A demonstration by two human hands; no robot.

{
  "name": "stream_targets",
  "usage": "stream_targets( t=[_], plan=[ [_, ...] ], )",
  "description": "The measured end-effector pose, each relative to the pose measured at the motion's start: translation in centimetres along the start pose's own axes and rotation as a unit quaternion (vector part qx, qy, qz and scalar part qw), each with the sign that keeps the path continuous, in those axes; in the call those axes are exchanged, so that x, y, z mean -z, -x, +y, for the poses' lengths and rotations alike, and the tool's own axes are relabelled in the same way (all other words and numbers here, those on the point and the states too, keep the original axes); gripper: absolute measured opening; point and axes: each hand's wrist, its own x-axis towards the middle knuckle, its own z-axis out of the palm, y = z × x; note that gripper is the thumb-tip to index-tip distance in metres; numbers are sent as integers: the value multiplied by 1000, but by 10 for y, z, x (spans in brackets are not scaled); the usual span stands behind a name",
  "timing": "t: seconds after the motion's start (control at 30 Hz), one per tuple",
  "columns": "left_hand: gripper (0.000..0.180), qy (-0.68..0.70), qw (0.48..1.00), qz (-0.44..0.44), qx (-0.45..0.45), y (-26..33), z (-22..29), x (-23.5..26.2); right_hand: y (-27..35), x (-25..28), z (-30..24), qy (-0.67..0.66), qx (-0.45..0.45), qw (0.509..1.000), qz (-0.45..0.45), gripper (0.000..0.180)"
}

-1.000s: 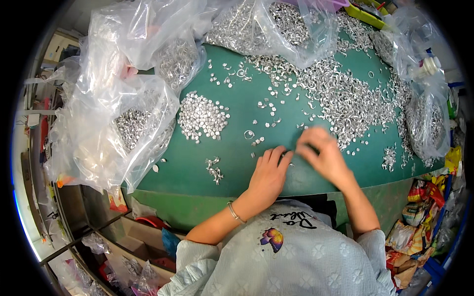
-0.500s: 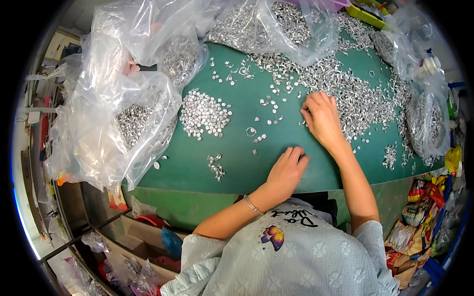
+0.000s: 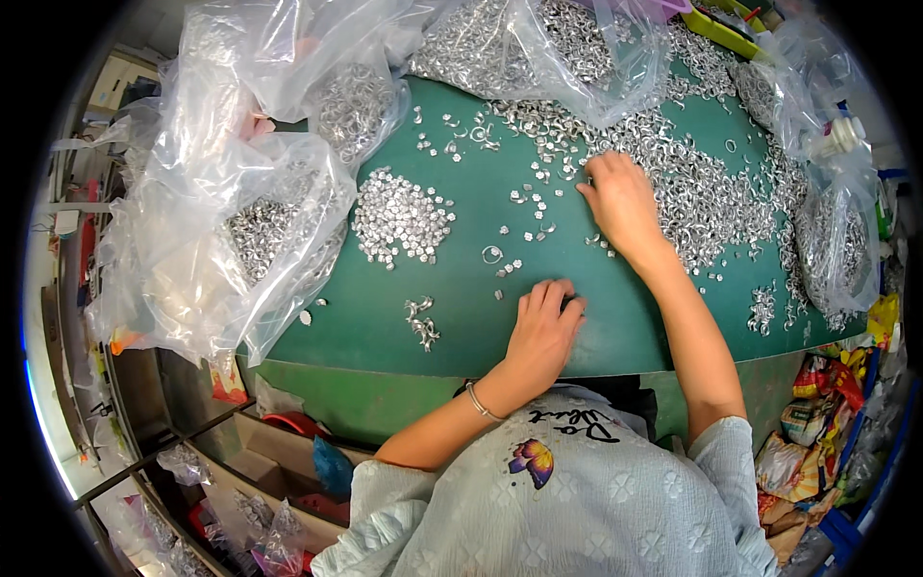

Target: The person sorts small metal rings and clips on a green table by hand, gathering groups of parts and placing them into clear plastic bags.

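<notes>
Reaching our right hand [image 3: 623, 204] palm-down with fingers curled into the far-right heap of silver rings [image 3: 707, 192], we rest our left hand [image 3: 544, 332] empty and flat on the near green mat [image 3: 461, 317].

the table top [image 3: 461, 317] is a matt green mat, smooth and faintly dull; strewn over it are small silver metal pieces [image 3: 402, 216] — bright, shiny, catching light in a loose heap and a wider scatter [image 3: 711, 192] under the right hand [image 3: 623, 200]. the bags [image 3: 202, 231] are thin clear plastic, crinkled and glossy (more metal shows through them). the left hand [image 3: 543, 332] wears a slim metallic bracelet [image 3: 478, 402] — the shirt [image 3: 577, 500] is pale textured cloth with a raised flower pattern
</notes>
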Motion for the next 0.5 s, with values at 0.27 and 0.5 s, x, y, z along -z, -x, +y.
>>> stream_targets(
  t=[0.27,0.5],
  plan=[
    [29,43,999,10,31,18,-7,4,56,37,-40,-112,79,968,-210,11],
    [38,-8,1000,5,13,2,8,2,-13,-6,-15,-116,19,993,5,14]
  ],
)
